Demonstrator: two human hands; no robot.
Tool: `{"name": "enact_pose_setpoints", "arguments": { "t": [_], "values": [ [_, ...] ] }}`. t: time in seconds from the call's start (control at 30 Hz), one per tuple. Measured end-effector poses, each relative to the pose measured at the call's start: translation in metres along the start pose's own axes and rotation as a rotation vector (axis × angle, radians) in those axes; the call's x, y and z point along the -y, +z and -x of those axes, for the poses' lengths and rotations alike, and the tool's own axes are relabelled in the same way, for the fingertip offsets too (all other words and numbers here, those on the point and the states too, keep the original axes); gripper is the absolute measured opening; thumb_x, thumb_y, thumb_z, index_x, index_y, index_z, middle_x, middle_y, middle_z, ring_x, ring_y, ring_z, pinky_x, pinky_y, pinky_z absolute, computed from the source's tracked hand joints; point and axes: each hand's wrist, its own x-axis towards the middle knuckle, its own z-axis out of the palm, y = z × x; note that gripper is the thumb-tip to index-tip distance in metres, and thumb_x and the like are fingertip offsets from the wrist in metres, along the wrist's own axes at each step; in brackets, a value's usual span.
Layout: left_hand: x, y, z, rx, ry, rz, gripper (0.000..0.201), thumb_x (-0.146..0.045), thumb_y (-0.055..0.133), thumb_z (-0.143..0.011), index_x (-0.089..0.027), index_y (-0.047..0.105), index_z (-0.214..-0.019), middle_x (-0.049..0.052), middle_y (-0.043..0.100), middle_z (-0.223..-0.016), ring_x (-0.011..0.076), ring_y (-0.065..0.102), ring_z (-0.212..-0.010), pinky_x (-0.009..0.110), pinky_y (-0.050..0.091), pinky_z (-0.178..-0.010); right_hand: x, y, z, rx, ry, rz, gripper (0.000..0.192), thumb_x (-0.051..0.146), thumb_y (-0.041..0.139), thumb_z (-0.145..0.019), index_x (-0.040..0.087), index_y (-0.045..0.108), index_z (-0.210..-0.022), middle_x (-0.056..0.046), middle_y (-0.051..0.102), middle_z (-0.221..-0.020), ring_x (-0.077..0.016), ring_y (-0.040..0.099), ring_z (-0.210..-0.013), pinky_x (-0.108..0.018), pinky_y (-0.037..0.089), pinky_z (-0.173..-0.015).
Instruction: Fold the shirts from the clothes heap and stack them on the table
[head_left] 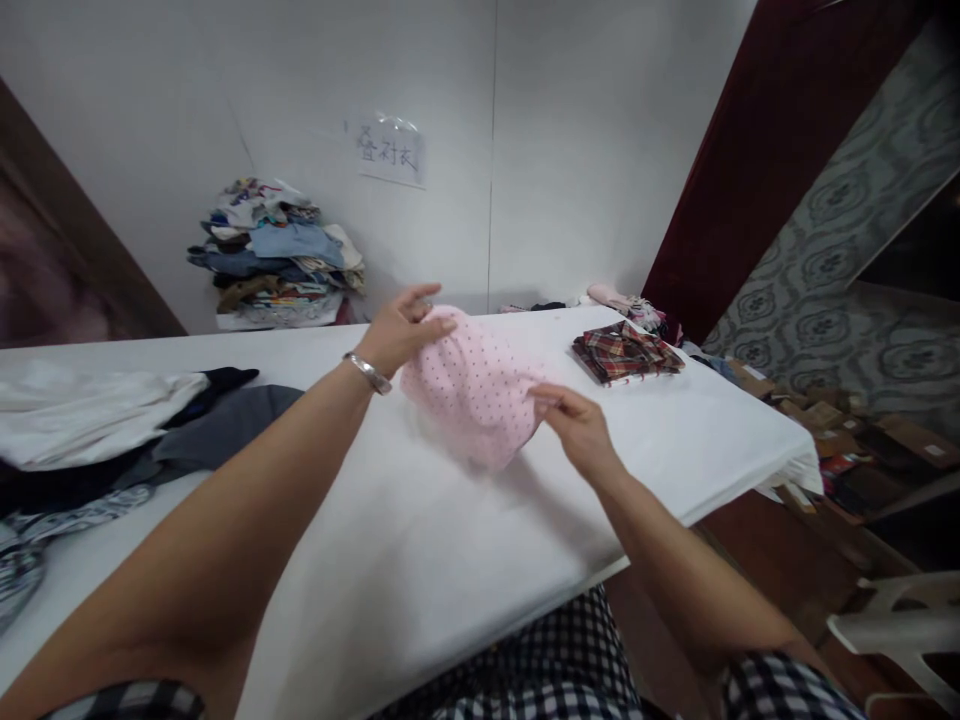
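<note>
A pink cloth garment with small dark dots (476, 385) hangs bunched between my two hands, over the white-covered table (420, 570). My left hand (409, 325) pinches its upper left corner, index finger stretched out past the cloth. At the lower right edge, my right hand (574, 425) grips the fabric between thumb and fingers. The cloth is slightly blurred, and its exact kind cannot be made out. Beyond my right hand, a folded red and brown plaid shirt (626, 352) lies on the table.
White, grey and black clothes (90, 415) lie loose at the left. A tall pile of folded clothes (277, 255) stands against the wall at the back. More garments (637, 305) lie at the far right corner. Cardboard boxes (825, 420) and a white plastic chair (900, 630) are right of the table.
</note>
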Motion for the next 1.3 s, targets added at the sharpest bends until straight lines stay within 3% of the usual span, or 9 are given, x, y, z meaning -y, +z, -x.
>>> {"name": "enact_pose_setpoints", "arguments": {
  "t": [0.13,0.27,0.43,0.6,0.8,0.97,1.13,1.2,1.3],
  "values": [
    [-0.027,-0.032,0.039,-0.042,0.156,-0.011,0.072,-0.035,0.074,-0.069,-0.021,0.044,-0.133,0.002,0.066,-0.087,0.0143,0.063,-0.080,0.031,0.052,-0.080,0.016,-0.010,-0.022,-0.061,-0.322,0.179,0.018,0.025,0.058,-0.081,0.028,0.072,-0.091,-0.001,0.069,-0.096,-0.0193,0.059,-0.096,-0.038,0.044,-0.091],
    [-0.006,-0.047,0.140,0.007,0.152,-0.392,0.061,-0.036,0.069,-0.073,-0.024,0.049,-0.129,0.005,0.068,-0.101,0.0178,0.064,-0.089,0.034,0.052,-0.087,-0.018,-0.017,0.026,0.141,-0.465,0.331,0.020,0.018,0.056,-0.082,0.027,0.072,-0.089,-0.003,0.068,-0.089,-0.0199,0.060,-0.090,-0.036,0.048,-0.079],
    [0.042,-0.041,0.276,0.326,-0.015,-0.473,0.056,-0.024,0.055,-0.079,-0.039,0.045,-0.133,0.001,0.068,-0.105,0.0195,0.066,-0.088,0.032,0.057,-0.077,-0.056,-0.027,0.110,0.650,-0.249,0.322,0.029,0.011,0.048,-0.085,0.028,0.071,-0.092,-0.003,0.067,-0.101,-0.0175,0.058,-0.099,-0.031,0.048,-0.083],
    [0.050,-0.035,0.320,0.251,-0.133,-0.466,0.072,-0.025,0.059,-0.074,-0.044,0.035,-0.138,0.000,0.062,-0.121,0.0234,0.063,-0.100,0.037,0.055,-0.087,-0.043,-0.029,0.132,0.733,-0.016,0.244,0.022,0.014,0.053,-0.084,0.026,0.071,-0.089,-0.003,0.062,-0.115,-0.0177,0.055,-0.109,-0.032,0.044,-0.093],
    [0.030,-0.032,0.270,0.202,-0.055,-0.475,0.050,-0.026,0.053,-0.079,-0.029,0.051,-0.129,0.003,0.068,-0.100,0.0193,0.064,-0.091,0.035,0.054,-0.082,-0.043,-0.015,0.106,0.576,0.048,0.161,0.012,0.024,0.060,-0.080,0.023,0.072,-0.078,-0.002,0.068,-0.087,-0.0167,0.062,-0.085,-0.031,0.047,-0.081],
    [0.011,-0.042,0.139,-0.061,-0.166,-0.382,0.062,-0.041,0.069,-0.070,-0.021,0.053,-0.126,0.001,0.065,-0.081,0.0161,0.061,-0.074,0.031,0.051,-0.073,-0.025,0.007,-0.003,0.224,0.157,0.094,0.018,0.032,0.072,-0.065,0.018,0.071,-0.076,-0.002,0.068,-0.074,-0.0146,0.057,-0.066,-0.031,0.048,-0.065],
    [-0.018,-0.052,0.027,-0.313,0.051,-0.249,0.065,-0.027,0.071,-0.066,-0.011,0.052,-0.126,0.000,0.060,-0.072,0.0131,0.056,-0.067,0.029,0.048,-0.069,0.020,0.019,-0.112,0.092,-0.175,-0.037,0.047,0.036,0.073,-0.065,0.020,0.064,-0.108,-0.002,0.067,-0.082,-0.0151,0.060,-0.073,-0.033,0.051,-0.070],
    [-0.031,-0.057,0.018,-0.309,0.205,-0.242,0.069,-0.025,0.070,-0.067,-0.014,0.046,-0.131,0.001,0.062,-0.077,0.0142,0.058,-0.072,0.031,0.049,-0.074,0.029,0.014,-0.126,0.084,-0.276,-0.069,0.067,0.036,0.073,-0.067,0.024,0.051,-0.129,-0.003,0.068,-0.091,-0.0169,0.062,-0.082,-0.035,0.051,-0.076],
    [-0.030,-0.056,0.045,-0.236,0.309,-0.338,0.075,-0.026,0.070,-0.067,-0.020,0.042,-0.136,0.002,0.066,-0.089,0.0177,0.061,-0.085,0.034,0.048,-0.083,0.012,0.003,-0.109,0.135,-0.255,-0.074,0.085,0.034,0.074,-0.067,0.028,0.034,-0.141,-0.004,0.068,-0.100,-0.0195,0.063,-0.090,-0.039,0.051,-0.082]
  ]
}}
